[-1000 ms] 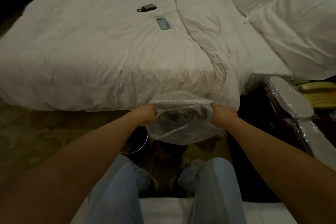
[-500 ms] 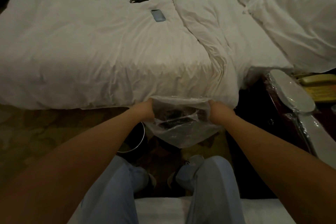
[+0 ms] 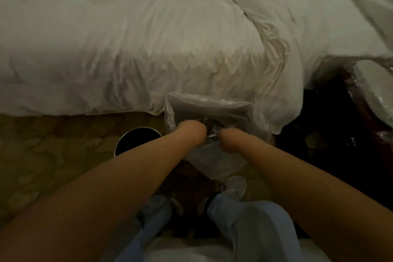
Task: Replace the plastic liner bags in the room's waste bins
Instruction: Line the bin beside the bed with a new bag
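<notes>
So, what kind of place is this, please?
Most likely a hotel guest room, though a home bedroom is possible. A bed with a white duvet fills the view, a small round waste bin stands on patterned carpet, and both hands hold a clear liner bag.

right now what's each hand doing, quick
Left hand: gripping the near rim of the clear plastic bag.
Right hand: gripping the same bag's rim, close beside the left.
</notes>
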